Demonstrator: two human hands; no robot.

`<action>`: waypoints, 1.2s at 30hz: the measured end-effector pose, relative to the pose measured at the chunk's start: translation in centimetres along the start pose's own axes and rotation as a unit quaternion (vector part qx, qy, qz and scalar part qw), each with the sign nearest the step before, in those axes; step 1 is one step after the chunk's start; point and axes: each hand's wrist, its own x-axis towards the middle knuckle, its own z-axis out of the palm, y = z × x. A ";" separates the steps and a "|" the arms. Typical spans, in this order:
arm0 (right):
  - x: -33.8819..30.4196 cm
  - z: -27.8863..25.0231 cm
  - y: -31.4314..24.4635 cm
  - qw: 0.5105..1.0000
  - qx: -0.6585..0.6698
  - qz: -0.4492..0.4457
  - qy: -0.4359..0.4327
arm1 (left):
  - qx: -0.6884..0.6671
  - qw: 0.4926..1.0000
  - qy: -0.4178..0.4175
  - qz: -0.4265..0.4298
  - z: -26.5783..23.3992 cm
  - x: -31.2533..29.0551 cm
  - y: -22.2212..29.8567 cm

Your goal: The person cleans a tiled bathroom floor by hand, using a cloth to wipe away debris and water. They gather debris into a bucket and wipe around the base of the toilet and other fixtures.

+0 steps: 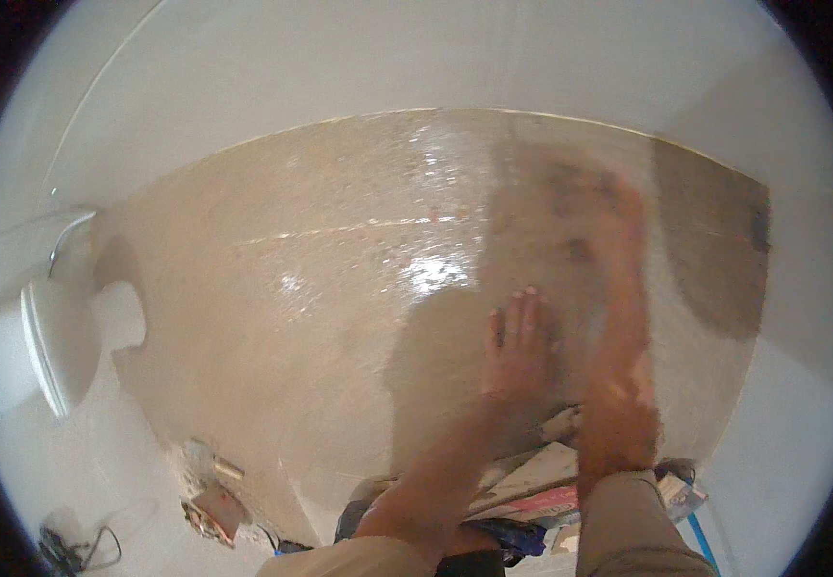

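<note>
My left hand point(517, 341) lies on the wet-looking tan floor surface point(330, 269), fingers stretched forward and flat, with nothing held. Farther ahead and to its right, my right hand point(601, 197) reaches over the same surface. Motion smears its fingers, so whether it holds anything is hidden. Small dark specks and shiny patches show on the surface, and a pale straight seam point(339, 233) crosses it left of my right hand. My arms cast shadows around both hands.
A white toilet point(61, 337) stands at the left. Pale walls point(387, 58) border the far side and right. Near the lower left are a small handled tool point(229, 468), a scrap-like piece point(214, 514) and a dark cable point(75, 553). Cardboard point(532, 476) lies beneath my arms.
</note>
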 end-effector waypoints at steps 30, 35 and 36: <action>-6.8 -3.5 19.2 0.877 -0.430 0.101 0.188 | -0.043 0.811 0.235 -0.535 -5.2 -10.8 -29.8; -5.5 -4.8 24.0 0.855 -0.480 0.075 0.183 | -0.050 0.828 0.178 -0.530 -6.9 -9.1 -29.8; -5.3 -2.8 22.3 0.877 -0.449 0.067 0.158 | -0.041 0.828 0.168 -0.533 -7.3 -8.7 -30.1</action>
